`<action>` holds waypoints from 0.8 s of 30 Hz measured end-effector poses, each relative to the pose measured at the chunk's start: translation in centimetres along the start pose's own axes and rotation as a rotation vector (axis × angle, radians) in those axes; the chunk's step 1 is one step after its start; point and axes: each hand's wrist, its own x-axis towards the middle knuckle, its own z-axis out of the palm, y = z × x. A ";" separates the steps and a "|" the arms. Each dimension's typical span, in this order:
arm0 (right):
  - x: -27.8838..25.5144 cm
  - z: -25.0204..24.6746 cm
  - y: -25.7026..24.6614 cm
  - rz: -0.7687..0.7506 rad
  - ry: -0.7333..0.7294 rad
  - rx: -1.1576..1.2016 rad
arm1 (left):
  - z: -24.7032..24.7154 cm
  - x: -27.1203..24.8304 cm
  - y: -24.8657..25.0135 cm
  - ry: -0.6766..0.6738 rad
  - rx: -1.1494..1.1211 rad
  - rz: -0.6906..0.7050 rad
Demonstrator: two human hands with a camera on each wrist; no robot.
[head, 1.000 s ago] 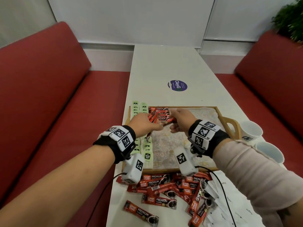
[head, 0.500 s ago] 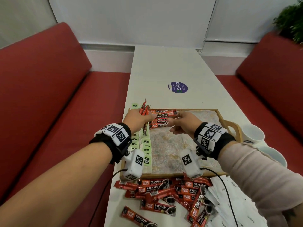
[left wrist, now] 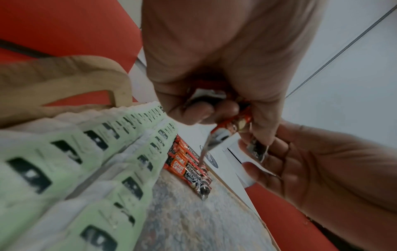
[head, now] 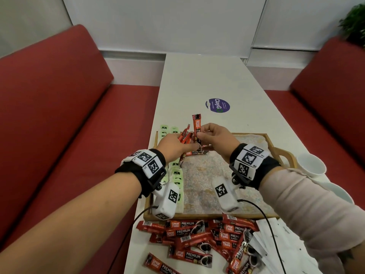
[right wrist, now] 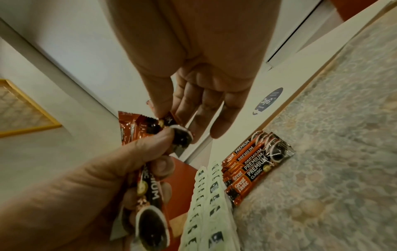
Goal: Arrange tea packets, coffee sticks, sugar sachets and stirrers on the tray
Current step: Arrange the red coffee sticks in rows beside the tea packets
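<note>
Head view: left hand grips bunch of coffee sticks above tray; right hand pinches one stick upright. More sticks lie on tray beside tea packets.

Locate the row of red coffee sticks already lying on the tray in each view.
Head: row of red coffee sticks, centre, mostly hidden below the hands.
Left wrist: centre, right of green tea packets.
Right wrist: centre-right.
Shared landmark: round purple table sticker.
</note>
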 end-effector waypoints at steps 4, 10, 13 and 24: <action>1.1 0.0 1.1 -0.014 0.083 -0.185 | -1.0 0.3 -0.6 0.112 -0.026 -0.011; 2.1 -0.6 2.9 0.025 -0.033 -0.838 | -2.5 0.8 -1.4 0.193 -0.068 0.007; 2.7 -0.4 3.6 0.065 -0.062 -0.990 | -2.7 1.2 -1.8 0.201 -0.090 -0.004; 4.4 1.0 3.4 0.157 -0.155 -1.077 | -3.1 1.9 -2.2 0.189 -0.124 -0.016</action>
